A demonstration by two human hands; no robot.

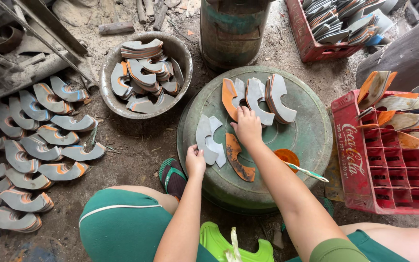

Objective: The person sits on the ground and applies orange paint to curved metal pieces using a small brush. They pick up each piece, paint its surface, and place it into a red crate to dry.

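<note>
An upturned green metal drum (306, 131) lies in front of me with several curved flat metal blanks on its top. My left hand (195, 161) grips the near edge of a pale grey blank (204, 138) at the drum's left side. My right hand (248, 127) rests on the drum's middle, fingertips touching a grey blank (258, 99) beside an orange rusty one (229, 97). Another rusty blank (236, 157) lies between my hands. A stack of blanks (281, 97) sits at the drum's far side.
A round metal basin (110, 73) full of blanks stands at the left. Rows of blanks (30, 145) lie on the dirt floor. A red crate (360, 155) holds blanks at right; another crate (311, 46) sits behind. A green barrel (231, 29) stands beyond the drum.
</note>
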